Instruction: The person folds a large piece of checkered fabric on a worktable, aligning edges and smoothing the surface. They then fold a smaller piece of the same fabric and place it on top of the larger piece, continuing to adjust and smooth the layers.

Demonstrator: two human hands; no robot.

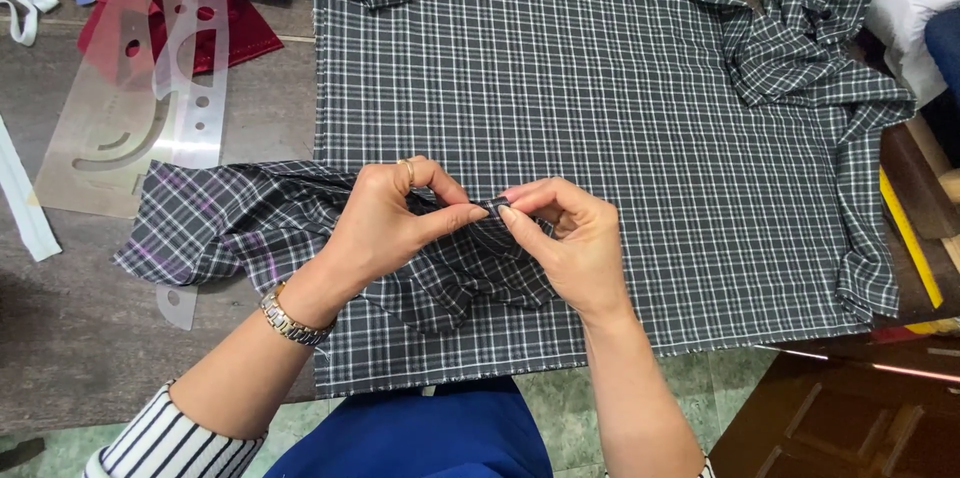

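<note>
Both hands — left hand (385,213), right hand (560,238) — pinched one fold of checked cloth (600,88) mid-frame; she was pinching a crease, which wanted steady fingertips.

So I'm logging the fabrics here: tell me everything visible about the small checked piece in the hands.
The small checked piece is dark grey woven cloth with white grid lines, crumpled and folded. It lies on the wooden table, overlapping the large checked panel. The left hand and right hand pinch its folded edge between their fingertips.
</note>
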